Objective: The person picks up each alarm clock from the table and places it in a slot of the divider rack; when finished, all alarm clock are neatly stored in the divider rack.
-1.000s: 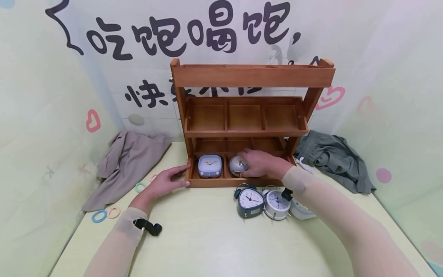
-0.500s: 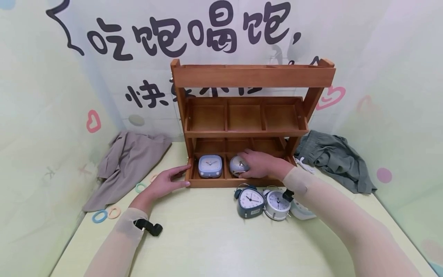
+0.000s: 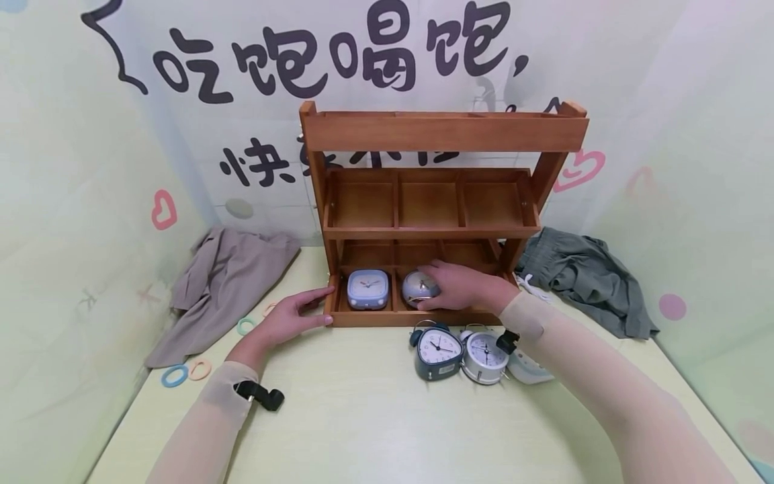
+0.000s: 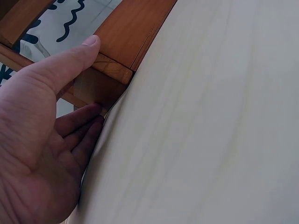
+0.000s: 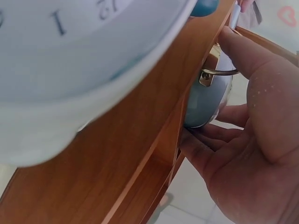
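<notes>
My right hand (image 3: 462, 286) grips a round grey-blue alarm clock (image 3: 417, 288) in the middle compartment of the bottom tier of a brown wooden rack (image 3: 444, 132). In the right wrist view, thumb and fingers curl round the clock (image 5: 205, 105), which has a brass-coloured handle. My left hand (image 3: 291, 318) rests against the bottom tier's left end, fingers fairly straight and thumb at the front corner (image 4: 112, 65). A square lavender-blue clock (image 3: 367, 290) lies face up in the left compartment beside it.
Before the rack stand a dark teal triangular clock (image 3: 438, 352), a white round twin-bell clock (image 3: 486, 357) and a pale clock (image 3: 527, 368) partly behind my right forearm. Mauve cloth (image 3: 230, 289) lies left, dark grey cloth (image 3: 583, 279) right. Several coloured rings, one blue (image 3: 175, 376), lie left.
Almost nothing differs. The right hand has shifted very slightly right, still gripping the round clock, and the left hand stays on the rack's end.
</notes>
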`<state>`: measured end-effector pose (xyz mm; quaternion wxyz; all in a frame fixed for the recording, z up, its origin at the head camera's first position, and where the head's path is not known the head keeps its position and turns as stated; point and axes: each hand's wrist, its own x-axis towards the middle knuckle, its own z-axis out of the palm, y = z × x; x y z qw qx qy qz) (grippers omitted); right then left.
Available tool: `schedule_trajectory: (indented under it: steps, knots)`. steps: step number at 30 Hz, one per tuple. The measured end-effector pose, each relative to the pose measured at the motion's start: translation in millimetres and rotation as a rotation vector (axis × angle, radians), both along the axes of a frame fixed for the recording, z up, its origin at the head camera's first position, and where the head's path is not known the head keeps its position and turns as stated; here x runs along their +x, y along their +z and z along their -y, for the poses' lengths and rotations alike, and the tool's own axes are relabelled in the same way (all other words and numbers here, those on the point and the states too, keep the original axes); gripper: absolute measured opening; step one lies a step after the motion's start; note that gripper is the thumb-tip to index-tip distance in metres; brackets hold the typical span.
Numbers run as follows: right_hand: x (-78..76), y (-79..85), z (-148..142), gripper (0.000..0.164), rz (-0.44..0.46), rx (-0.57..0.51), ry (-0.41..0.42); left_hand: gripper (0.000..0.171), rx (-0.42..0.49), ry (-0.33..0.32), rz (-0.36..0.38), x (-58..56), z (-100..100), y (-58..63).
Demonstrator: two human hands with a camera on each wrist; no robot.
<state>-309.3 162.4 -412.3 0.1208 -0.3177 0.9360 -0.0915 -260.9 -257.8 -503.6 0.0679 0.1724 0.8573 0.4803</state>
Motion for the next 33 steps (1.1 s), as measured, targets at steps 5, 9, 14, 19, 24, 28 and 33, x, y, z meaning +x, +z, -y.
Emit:
schedule_trajectory:
  steps: [5,9,14,19,24,28,33]
  knots:
    - [-2.4,-0.1,-2.7,0.093,0.042,-0.006,0.007,0.073,-0.004,0.001,-0.002,-0.7,-0.2,0.2]
    - [-3.1,1.1,-5.5,0.091,0.086,-0.018,0.007,0.073,0.020,-0.008,-0.002,-1.1,-0.8,0.7]
    - [-2.7,2.1,-7.0,0.091,0.118,-0.020,0.003,0.071,0.027,-0.011,-0.006,-1.1,-1.5,0.7]
    - [-1.0,4.7,-7.2,0.091,0.122,-0.014,0.005,0.070,0.038,-0.012,0.002,-1.9,-0.9,-0.5]
    - [-0.9,6.2,-9.1,0.095,0.133,-0.015,-0.001,0.072,0.042,-0.013,0.011,-2.0,-1.7,0.4]
    - [-0.8,5.7,-9.8,0.097,0.137,-0.019,-0.009,0.073,0.033,-0.012,0.008,-1.3,-1.8,1.1]
    - [4.5,8.2,-9.0,0.095,0.117,-0.025,-0.012,0.074,0.014,-0.006,0.000,-0.3,-0.4,0.4]
